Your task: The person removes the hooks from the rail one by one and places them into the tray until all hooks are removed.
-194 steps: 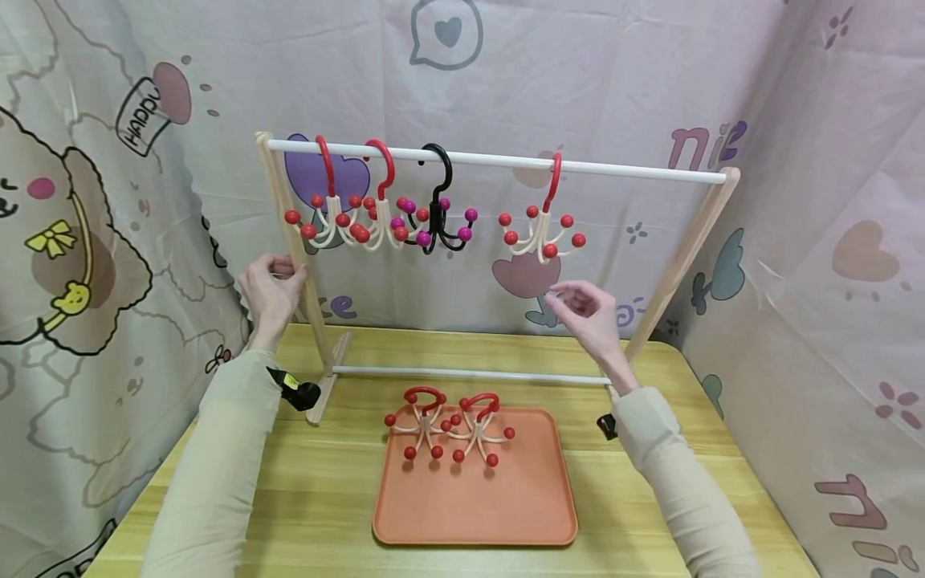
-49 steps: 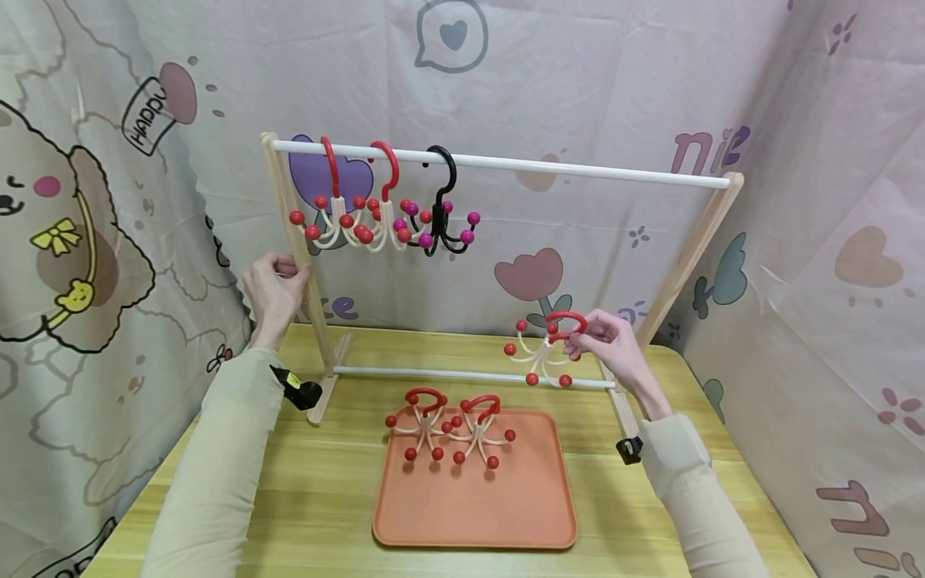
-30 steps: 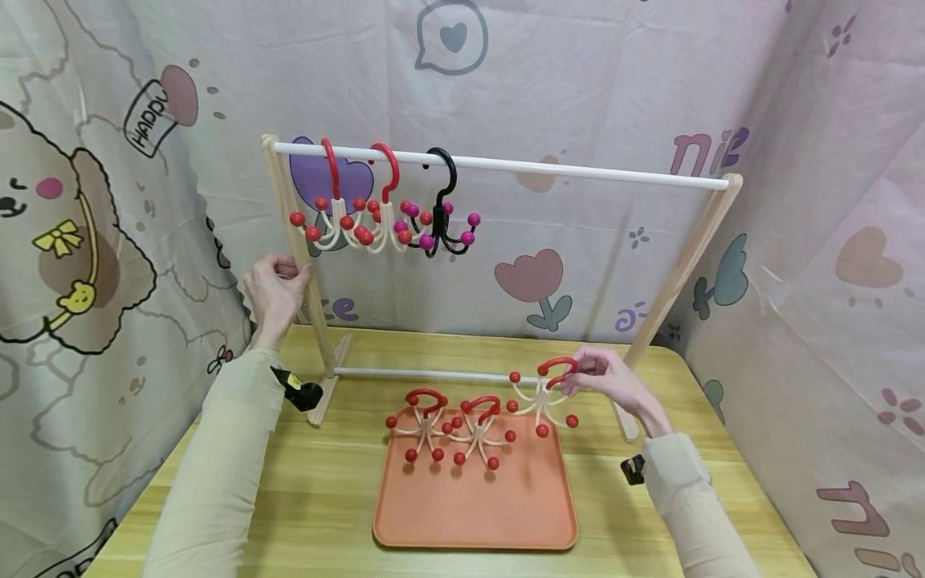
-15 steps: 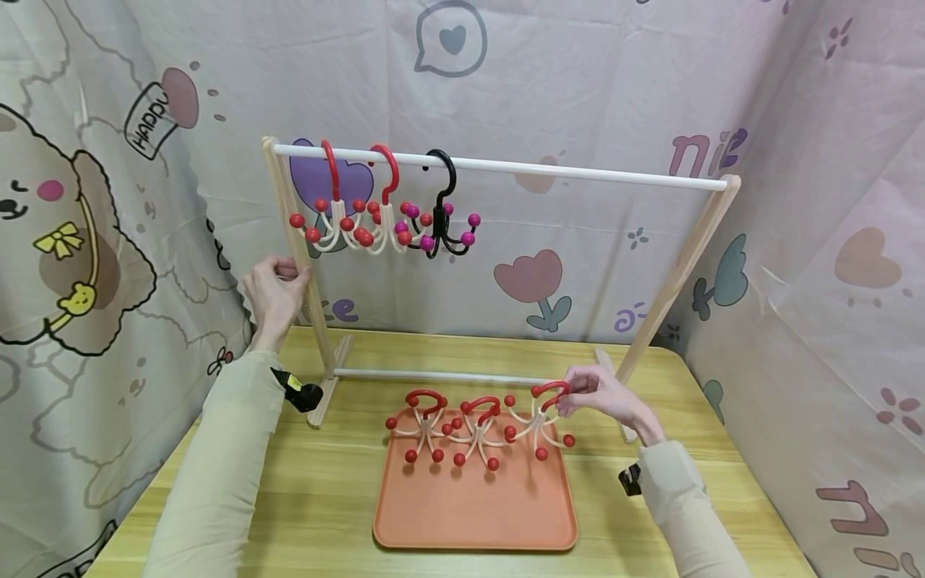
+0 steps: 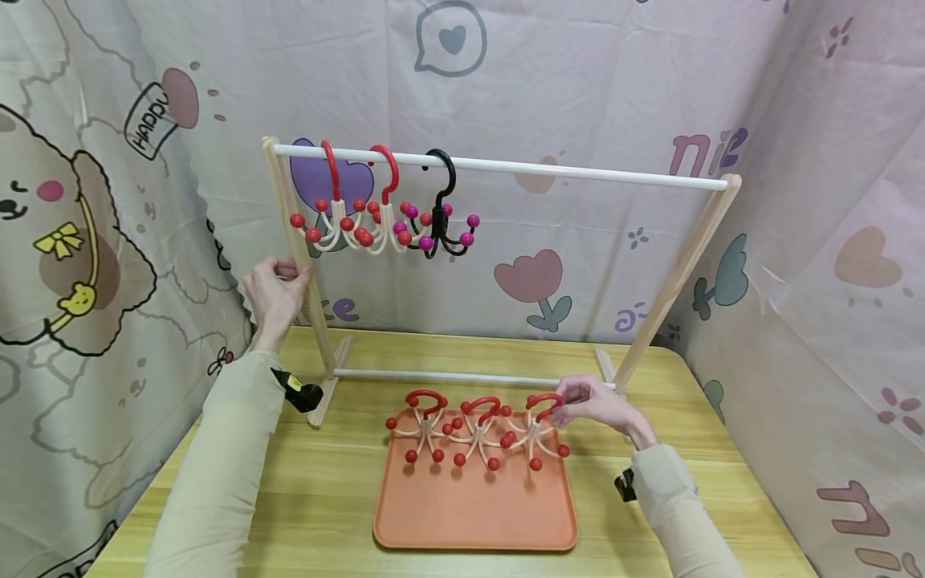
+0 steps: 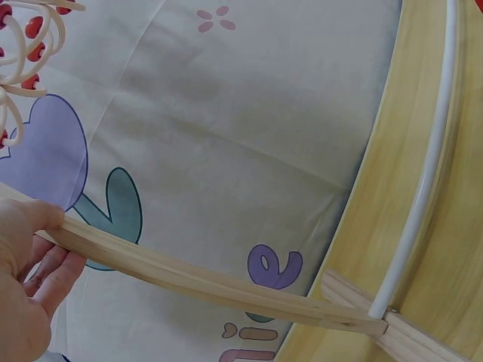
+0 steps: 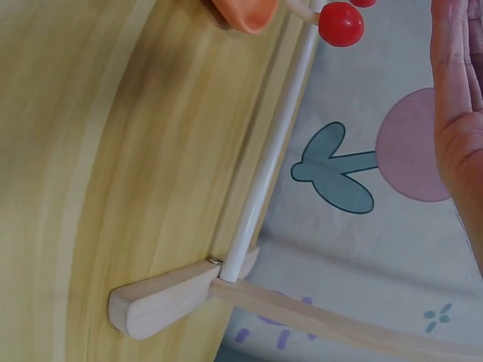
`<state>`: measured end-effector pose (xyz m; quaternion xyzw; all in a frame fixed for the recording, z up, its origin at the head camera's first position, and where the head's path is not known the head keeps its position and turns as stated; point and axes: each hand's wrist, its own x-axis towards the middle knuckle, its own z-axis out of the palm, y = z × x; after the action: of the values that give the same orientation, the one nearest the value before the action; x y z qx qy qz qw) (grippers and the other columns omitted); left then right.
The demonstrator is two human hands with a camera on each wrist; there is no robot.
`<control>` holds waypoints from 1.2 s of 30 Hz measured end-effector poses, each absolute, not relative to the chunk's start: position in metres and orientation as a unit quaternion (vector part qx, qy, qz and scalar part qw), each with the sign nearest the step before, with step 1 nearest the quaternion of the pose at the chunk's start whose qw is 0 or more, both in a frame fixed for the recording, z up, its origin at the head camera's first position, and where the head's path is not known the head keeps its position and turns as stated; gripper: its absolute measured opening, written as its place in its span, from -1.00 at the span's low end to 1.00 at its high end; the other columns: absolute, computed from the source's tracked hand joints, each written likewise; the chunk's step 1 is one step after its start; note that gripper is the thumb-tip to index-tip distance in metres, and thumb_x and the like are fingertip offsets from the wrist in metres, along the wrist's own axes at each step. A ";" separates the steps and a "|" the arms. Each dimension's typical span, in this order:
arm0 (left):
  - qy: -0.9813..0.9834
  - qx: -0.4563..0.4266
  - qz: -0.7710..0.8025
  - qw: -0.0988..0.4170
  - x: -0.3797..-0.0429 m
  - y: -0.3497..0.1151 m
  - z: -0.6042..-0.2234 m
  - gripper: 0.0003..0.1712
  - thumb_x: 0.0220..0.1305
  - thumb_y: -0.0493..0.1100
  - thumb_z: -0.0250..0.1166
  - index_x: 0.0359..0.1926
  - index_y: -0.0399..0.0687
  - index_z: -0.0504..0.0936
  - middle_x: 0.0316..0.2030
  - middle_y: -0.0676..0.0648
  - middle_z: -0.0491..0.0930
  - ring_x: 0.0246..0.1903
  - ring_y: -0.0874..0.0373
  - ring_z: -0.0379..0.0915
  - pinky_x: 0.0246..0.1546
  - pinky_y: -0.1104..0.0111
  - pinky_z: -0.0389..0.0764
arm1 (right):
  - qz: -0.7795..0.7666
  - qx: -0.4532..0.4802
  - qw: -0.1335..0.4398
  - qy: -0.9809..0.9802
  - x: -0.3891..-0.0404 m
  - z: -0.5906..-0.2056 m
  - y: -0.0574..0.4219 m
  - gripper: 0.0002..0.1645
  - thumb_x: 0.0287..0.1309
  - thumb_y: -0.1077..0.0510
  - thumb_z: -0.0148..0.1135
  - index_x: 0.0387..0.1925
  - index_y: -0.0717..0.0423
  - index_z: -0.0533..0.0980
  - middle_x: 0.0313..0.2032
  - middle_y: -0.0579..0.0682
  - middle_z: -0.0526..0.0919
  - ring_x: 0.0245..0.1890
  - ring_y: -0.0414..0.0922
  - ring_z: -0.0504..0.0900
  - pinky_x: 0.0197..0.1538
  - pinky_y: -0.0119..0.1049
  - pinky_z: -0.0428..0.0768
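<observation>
In the head view my left hand (image 5: 273, 295) grips the left wooden post (image 5: 316, 321) of a small clothes rack, thumb and fingers around it in the left wrist view. My right hand (image 5: 596, 401) pinches the red hook of a cream octopus-style hanger (image 5: 533, 432) with red ball tips, low over the back right corner of the orange tray (image 5: 470, 514). Two matching hangers, one at the left (image 5: 425, 429) and one in the middle (image 5: 478, 433), rest along the tray's back edge. Only part of my right palm (image 7: 460, 105) shows in the right wrist view.
From the white top rail (image 5: 578, 171) hang two red-hooked hangers (image 5: 385, 217) and a black one (image 5: 438, 221) with magenta balls, all toward the left. A lower white bar (image 5: 448, 376) spans the rack behind the tray. Patterned curtains surround the wooden table (image 5: 318, 490).
The rightmost red-hooked hanger has come off the top rail in my right hand and moved down to the tray beside the other two. My left hand stays on the post.
</observation>
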<state>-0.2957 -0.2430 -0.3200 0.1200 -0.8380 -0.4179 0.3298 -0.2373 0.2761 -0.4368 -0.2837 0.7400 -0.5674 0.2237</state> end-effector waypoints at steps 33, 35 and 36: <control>-0.836 0.120 -0.424 0.327 -0.295 -0.244 -0.321 -0.67 0.26 -0.08 0.39 -0.11 -0.26 0.69 -0.19 -0.29 0.73 -0.47 0.37 0.35 -0.21 0.39 0.36 | -0.571 -0.271 0.230 0.740 -0.240 -0.456 0.274 -0.69 0.26 0.33 0.25 -0.14 0.58 0.44 -0.24 0.41 0.72 -0.26 0.15 0.79 -0.06 0.29 0.60; -0.836 0.119 -0.424 0.328 -0.295 -0.244 -0.321 -0.67 0.26 -0.08 0.39 -0.11 -0.26 0.69 -0.19 -0.29 0.73 -0.48 0.38 0.34 -0.21 0.39 0.36 | -0.571 -0.271 0.230 0.740 -0.240 -0.457 0.274 -0.70 0.26 0.33 0.25 -0.14 0.57 0.45 -0.22 0.48 0.69 -0.26 0.15 0.79 -0.06 0.29 0.61; -0.835 0.118 -0.424 0.329 -0.295 -0.244 -0.321 -0.68 0.26 -0.08 0.39 -0.12 -0.26 0.70 -0.19 -0.30 0.73 -0.48 0.39 0.34 -0.20 0.39 0.36 | -0.571 -0.270 0.230 0.741 -0.240 -0.457 0.274 -0.69 0.27 0.33 0.25 -0.13 0.57 0.45 -0.21 0.52 0.67 -0.26 0.14 0.79 -0.06 0.28 0.61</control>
<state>-0.2954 -0.2436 -0.3210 0.1185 -0.8353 -0.4242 0.3291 -0.2401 0.2741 -0.4569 -0.2699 0.7407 -0.5707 0.2300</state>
